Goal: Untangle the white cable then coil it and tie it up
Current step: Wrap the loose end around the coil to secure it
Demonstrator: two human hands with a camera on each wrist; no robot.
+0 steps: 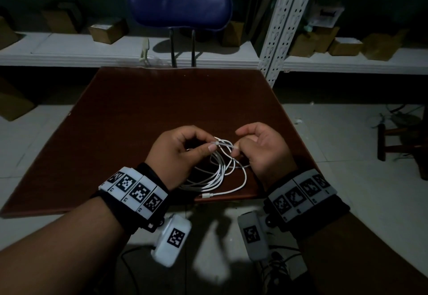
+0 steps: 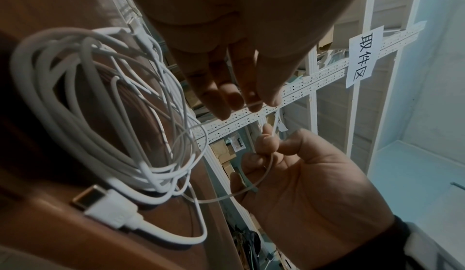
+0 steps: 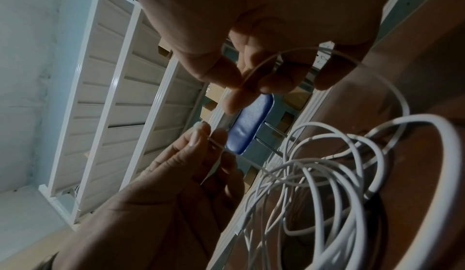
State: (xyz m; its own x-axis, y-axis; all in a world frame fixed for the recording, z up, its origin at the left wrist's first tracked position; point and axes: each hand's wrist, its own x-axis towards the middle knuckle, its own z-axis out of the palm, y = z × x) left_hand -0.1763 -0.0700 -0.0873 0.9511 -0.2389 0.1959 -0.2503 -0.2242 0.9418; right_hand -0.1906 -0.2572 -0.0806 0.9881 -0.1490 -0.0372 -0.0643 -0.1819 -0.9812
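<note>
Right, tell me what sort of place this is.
Probably a stockroom or parcel pickup store: slotted metal shelving along the wall, cardboard boxes on the shelves, and a paper sign with Chinese characters taped to the rack. A bare table serves as workbench.

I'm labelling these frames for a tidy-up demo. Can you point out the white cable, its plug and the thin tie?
white cable (image 1: 209, 179), head view, on the coiled loops.
plug (image 2: 100, 202), left wrist view, on the white housing.
thin tie (image 3: 297, 50), right wrist view, on its arched strip.
</note>
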